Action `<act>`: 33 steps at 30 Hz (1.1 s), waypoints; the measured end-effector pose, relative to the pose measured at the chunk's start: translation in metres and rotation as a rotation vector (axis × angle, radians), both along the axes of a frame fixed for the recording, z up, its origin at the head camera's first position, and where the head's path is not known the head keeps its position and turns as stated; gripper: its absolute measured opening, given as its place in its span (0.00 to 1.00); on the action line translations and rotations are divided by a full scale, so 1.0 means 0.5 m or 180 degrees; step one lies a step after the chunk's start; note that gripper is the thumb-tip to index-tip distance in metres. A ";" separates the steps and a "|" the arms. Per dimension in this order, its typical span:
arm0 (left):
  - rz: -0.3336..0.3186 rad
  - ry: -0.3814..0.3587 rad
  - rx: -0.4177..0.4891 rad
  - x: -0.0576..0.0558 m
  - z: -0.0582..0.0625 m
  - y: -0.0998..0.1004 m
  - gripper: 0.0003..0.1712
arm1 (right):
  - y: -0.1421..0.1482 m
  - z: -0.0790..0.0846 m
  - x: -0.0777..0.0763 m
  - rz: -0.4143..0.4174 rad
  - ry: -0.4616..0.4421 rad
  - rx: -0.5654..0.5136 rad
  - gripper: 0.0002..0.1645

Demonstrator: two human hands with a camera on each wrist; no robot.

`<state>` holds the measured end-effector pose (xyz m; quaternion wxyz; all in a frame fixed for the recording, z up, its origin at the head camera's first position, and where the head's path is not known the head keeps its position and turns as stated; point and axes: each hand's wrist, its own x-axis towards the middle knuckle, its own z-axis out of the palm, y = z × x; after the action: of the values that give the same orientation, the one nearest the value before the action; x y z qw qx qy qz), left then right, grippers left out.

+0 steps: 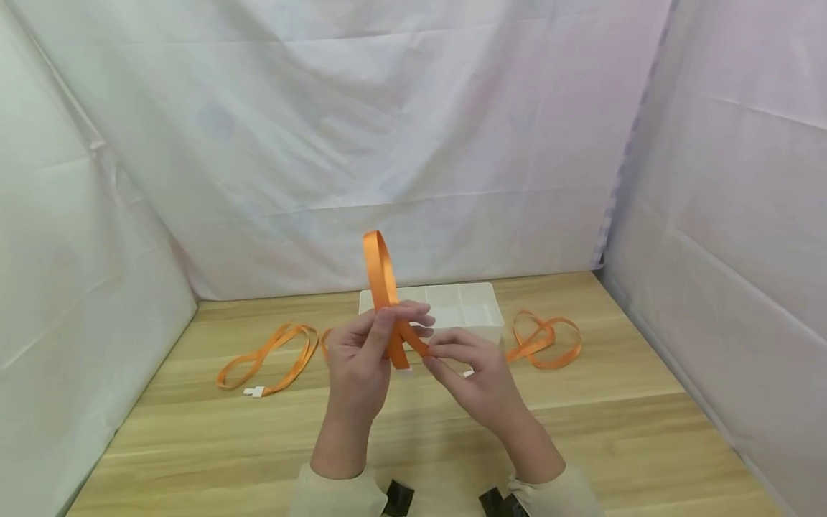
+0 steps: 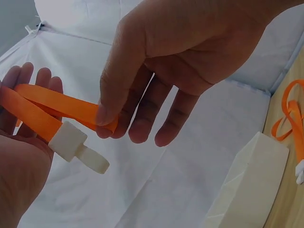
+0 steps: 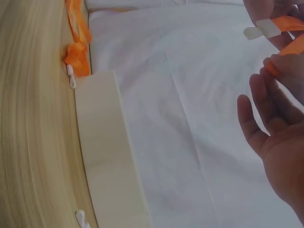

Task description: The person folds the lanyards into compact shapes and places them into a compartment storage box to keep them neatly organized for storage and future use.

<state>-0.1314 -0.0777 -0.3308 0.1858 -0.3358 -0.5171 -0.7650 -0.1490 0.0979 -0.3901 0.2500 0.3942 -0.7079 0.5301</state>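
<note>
An orange lanyard strap (image 1: 376, 269) hangs between my two hands, its upper part standing in a tall loop. My left hand (image 1: 357, 362) holds it, thumb across the strap and the other fingers behind. With thumb and fingertips my right hand (image 1: 481, 373) pinches a folded part of the strap, just right of the left hand. A white plastic clip (image 2: 69, 141) sits at the strap's end beside the left palm in the left wrist view. Three fingers of the right hand (image 3: 285, 137) spread away from the strap in the right wrist view.
Behind the hands stands a white divided box (image 1: 489, 334), partly hidden. One orange lanyard (image 1: 304, 375) lies looped on the wooden table (image 1: 213, 445) at left, another lanyard (image 1: 557, 361) at right. An orange piece (image 1: 325, 345) shows beside the left hand. White cloth (image 1: 452, 143) encloses the table.
</note>
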 end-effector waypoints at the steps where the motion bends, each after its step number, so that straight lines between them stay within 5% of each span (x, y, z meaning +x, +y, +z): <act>1: 0.0006 -0.0008 -0.0026 0.000 0.000 0.000 0.20 | -0.001 0.000 0.000 -0.0012 -0.0013 -0.0001 0.12; 6: 0.0142 -0.0083 -0.0120 0.001 0.001 0.000 0.20 | -0.003 -0.001 0.000 0.0025 0.0058 -0.0099 0.14; 11: 0.0443 -0.0252 -0.0282 0.000 0.007 0.000 0.19 | -0.005 0.003 0.000 0.0314 0.0191 -0.0944 0.09; 15: 0.0477 -0.0319 -0.0327 0.000 0.007 0.005 0.19 | -0.008 0.008 0.001 0.0395 0.0217 -0.1450 0.08; 22: 0.0453 -0.0374 -0.0253 -0.002 0.006 0.009 0.23 | -0.008 0.012 0.007 0.0305 -0.0176 -0.1802 0.13; 26: 0.0486 -0.0427 -0.0146 -0.004 0.006 0.008 0.22 | -0.007 0.015 0.007 0.0330 -0.0251 -0.1883 0.10; 33: 0.0555 -0.0691 0.0125 -0.008 0.010 0.003 0.18 | 0.002 0.015 -0.004 0.0778 0.0205 -0.1459 0.04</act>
<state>-0.1352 -0.0765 -0.3260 0.2011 -0.2010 -0.5464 -0.7878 -0.1509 0.0991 -0.3827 0.2893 0.4265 -0.5082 0.6900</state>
